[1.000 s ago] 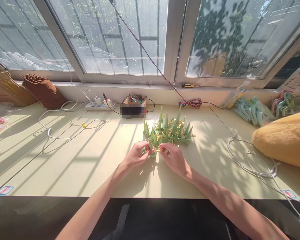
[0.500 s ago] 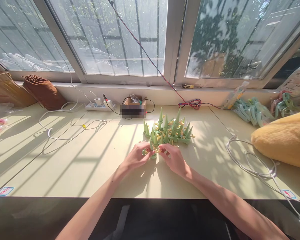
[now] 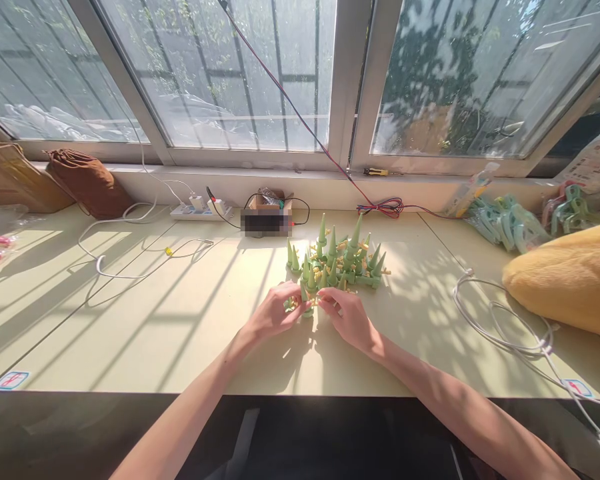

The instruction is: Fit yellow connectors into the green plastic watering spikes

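A cluster of green cone-topped pieces with small yellow parts (image 3: 353, 257) stands on the pale table, just beyond my hands. At its near edge my left hand (image 3: 276, 310) has its fingers closed round a small green cone piece (image 3: 304, 293), which stands upright. From the other side, the pinched fingers of my right hand (image 3: 347, 317) meet a small yellow part (image 3: 315, 302) beside that cone. My fingertips hide part of both pieces.
Pale table (image 3: 205, 347). Behind stand a power strip (image 3: 200, 212) and small box (image 3: 267, 217). Coiled white cable (image 3: 500, 317) and yellow plush (image 3: 570, 277) lie right, near bagged green items (image 3: 505, 223). A brown pouch (image 3: 87, 183) and cardboard box (image 3: 20, 177) are left.
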Tool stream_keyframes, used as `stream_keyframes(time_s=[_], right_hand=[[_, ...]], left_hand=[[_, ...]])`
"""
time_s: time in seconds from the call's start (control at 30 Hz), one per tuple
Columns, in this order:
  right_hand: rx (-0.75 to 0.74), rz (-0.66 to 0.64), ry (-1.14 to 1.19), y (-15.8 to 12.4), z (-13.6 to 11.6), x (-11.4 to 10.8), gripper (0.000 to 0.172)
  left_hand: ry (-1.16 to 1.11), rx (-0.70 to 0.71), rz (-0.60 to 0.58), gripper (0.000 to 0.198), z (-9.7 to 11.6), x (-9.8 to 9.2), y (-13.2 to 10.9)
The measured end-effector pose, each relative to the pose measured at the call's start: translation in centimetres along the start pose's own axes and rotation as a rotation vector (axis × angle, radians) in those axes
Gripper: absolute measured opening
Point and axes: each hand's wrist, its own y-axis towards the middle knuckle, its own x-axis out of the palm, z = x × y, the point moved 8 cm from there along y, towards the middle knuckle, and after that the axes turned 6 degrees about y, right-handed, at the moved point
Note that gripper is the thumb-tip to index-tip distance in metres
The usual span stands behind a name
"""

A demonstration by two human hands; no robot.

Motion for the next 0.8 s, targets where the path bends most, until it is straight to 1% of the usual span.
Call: stream_keyframes(time_s=[0.2,0.37,0.5,0.67,0.8], right_hand=[[0.006,-0.002,-0.002,0.06,-0.01,-0.02,0.019],[-0.008,0.014,-0.004,-0.01,0.00,-0.08,0.020],[-0.038,0.044,0.028,-0.07,-0.21,-0.26,0.019],[-0.083,0.059,0.066,-0.08,-0.63,-0.43,0.017],[-0.068,0.052,0.078,-0.05,-0.55,-0.45,0.017]], left_hand=[[0.023,-0.017,-0.001,0.023,-0.28,0.08,-0.04],[0.011,-0.012,0.002,0.023,-0.31,0.13,-0.07],[-0.004,-0.011,0.002,0.023,-0.37,0.21,-0.04],[-0.021,-0.050,0.016,0.028,-0.49,-0.02,0.09],[-0.051,-0.026,0.010,0.023,-0.29,-0.02,0.03]])
